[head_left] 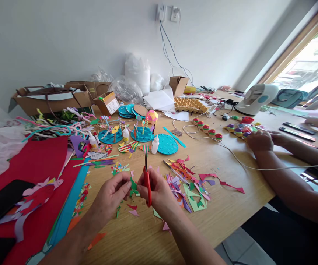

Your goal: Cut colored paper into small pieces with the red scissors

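Observation:
My left hand pinches a small green paper piece above the table. Beside it, my right hand is closed around the red handles of a pair of scissors, whose blades point away from me. The fingers of both hands nearly meet at the green paper. Under and right of my hands lie coloured paper scraps, with a light green cut-out sheet among them. Just beyond stand a white glue bottle and a blue painted disc.
Red paper sheets and a black phone lie at the left. Behind are decorated blue discs, pipe cleaners and an egg tray. A white cable crosses the right side, near another person's hands and a fan.

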